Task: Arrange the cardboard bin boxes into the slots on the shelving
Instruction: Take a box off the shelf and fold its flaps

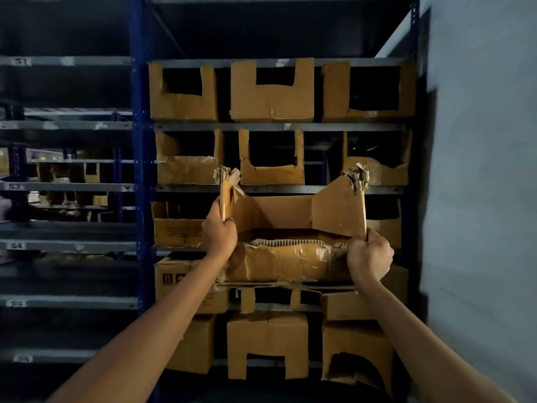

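I hold a worn cardboard bin box (286,261) in front of the shelving (279,127), level with its third and fourth shelves. Its front is cut low and patched with clear tape, and its two front corners are torn. My left hand (220,229) grips the box's left front edge. My right hand (369,255) grips the right front edge near its base. Other cut-front bin boxes fill the slots: three on the top shelf (271,93), three on the shelf below (271,158), and more beneath. The middle slot behind the held box is hidden.
A blue steel upright (141,170) bounds the rack on the left. Further left stand dim grey shelves (66,187) with labels such as S3 and S4. A pale wall (479,170) stands close on the right. The lowest row holds upturned boxes (267,344).
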